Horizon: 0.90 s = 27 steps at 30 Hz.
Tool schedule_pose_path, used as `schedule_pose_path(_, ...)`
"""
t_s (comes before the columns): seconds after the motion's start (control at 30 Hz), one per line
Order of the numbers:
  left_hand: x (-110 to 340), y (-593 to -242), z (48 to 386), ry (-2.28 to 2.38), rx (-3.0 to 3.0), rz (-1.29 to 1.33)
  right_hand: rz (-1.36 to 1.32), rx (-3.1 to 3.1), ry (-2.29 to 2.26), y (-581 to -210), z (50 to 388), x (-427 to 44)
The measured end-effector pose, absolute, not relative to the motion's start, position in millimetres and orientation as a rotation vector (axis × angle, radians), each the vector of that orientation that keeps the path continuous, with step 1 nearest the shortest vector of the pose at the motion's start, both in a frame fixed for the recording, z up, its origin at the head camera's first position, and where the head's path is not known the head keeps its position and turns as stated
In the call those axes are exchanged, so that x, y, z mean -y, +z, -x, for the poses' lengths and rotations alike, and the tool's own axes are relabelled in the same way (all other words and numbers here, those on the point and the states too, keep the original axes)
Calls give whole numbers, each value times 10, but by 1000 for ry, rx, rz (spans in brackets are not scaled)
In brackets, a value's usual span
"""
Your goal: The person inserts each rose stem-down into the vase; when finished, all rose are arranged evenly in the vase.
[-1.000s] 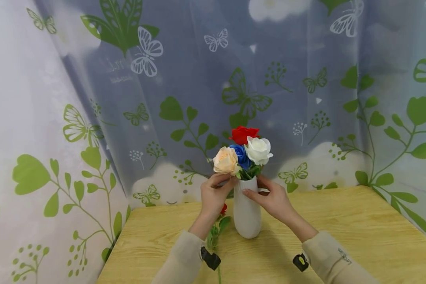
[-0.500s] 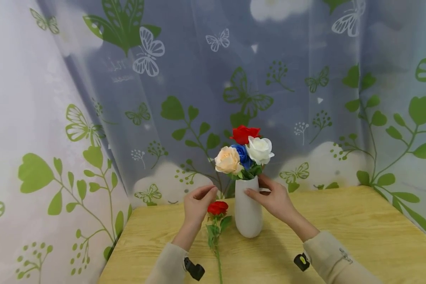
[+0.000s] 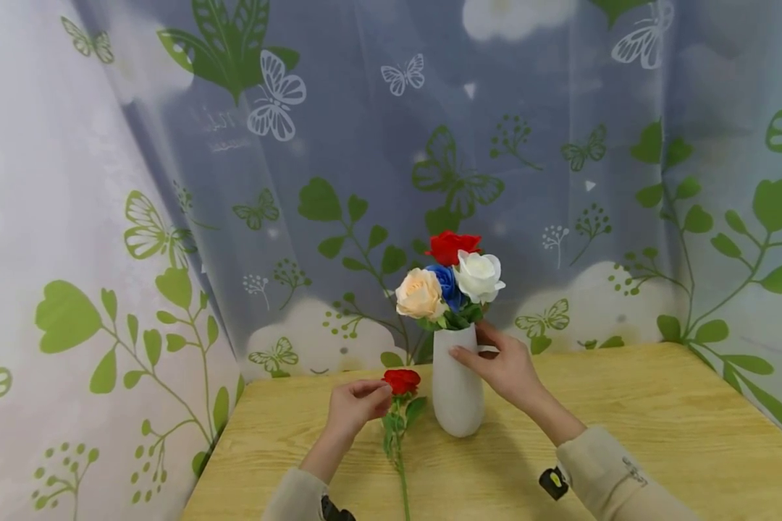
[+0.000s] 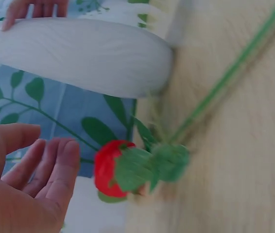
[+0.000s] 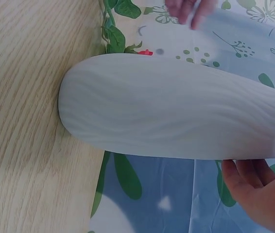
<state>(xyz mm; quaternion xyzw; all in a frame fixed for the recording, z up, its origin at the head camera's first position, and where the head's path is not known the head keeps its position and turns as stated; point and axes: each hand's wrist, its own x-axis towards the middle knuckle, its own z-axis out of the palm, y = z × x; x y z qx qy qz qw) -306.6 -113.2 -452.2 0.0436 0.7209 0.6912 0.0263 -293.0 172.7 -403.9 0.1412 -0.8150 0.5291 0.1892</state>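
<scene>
A white vase [image 3: 458, 394] stands upright on the table, holding a red rose [image 3: 454, 247], a white rose [image 3: 480, 277], a blue rose [image 3: 447, 286] and a peach rose [image 3: 420, 294]. My right hand [image 3: 505, 365] grips the vase near its neck, thumb in front and fingers behind; the right wrist view shows the fingers [image 5: 247, 172] along its side. Another red rose [image 3: 401, 382] lies on the table left of the vase, its green stem pointing toward me. Beside that bloom is my left hand [image 3: 355, 407], loosely bent, holding nothing; in the left wrist view its fingertips [image 4: 68, 151] stay apart from the petals.
The wood-grain table [image 3: 625, 434] extends to both sides of the vase. Behind it hangs a blue cloth [image 3: 358, 130] printed with leaves and butterflies, and a pale printed cloth [image 3: 13, 181] borders the left side.
My left hand has let go below the peach rose, drawn away leftward, and come down beside the loose red rose. The right hand keeps its hold on the vase.
</scene>
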Motion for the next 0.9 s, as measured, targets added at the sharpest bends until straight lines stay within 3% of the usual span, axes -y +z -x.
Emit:
schedule_pose_path(0.3,1172,-4839,3037,1939,-2328,-198,-373,2284,1478,-4036,2932,-1714)
schedule_pose_path(0.9,1183,-4983,3002,1525,-2581,-250,-323,2270,1442,-4060,2928,-1675)
